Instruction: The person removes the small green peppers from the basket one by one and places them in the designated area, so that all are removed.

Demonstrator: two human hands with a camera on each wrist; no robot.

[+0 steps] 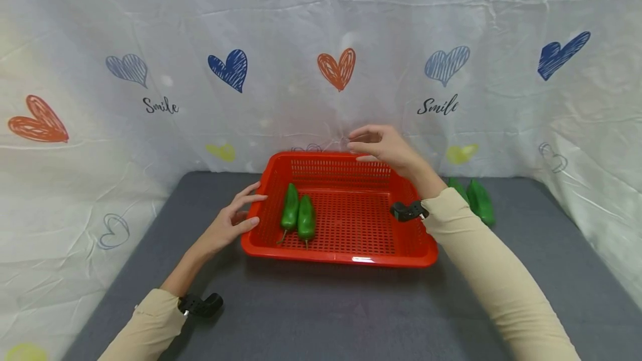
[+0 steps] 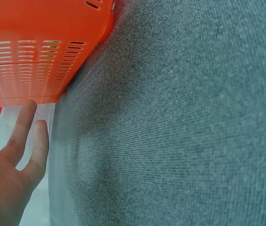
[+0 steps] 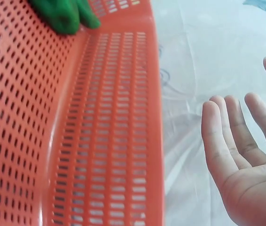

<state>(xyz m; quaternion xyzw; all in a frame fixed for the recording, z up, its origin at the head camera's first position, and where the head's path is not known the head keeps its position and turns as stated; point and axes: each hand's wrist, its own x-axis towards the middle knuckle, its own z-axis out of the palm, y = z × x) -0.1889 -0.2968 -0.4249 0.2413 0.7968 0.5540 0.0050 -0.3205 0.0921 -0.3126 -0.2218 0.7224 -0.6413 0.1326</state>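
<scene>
A red perforated basket stands on the grey table, with two green peppers lying side by side in its left part. At the basket's left rim is my left hand, its fingers spread and relaxed; in the left wrist view two fingers of that hand show beside the basket wall. My right hand hovers over the back right rim, holding nothing. The right wrist view shows the right hand with loosely bent fingers, apart from the basket.
More green peppers lie on the table at the back right, partly hidden behind the right sleeve. A pale curtain printed with hearts and words hangs behind the grey table.
</scene>
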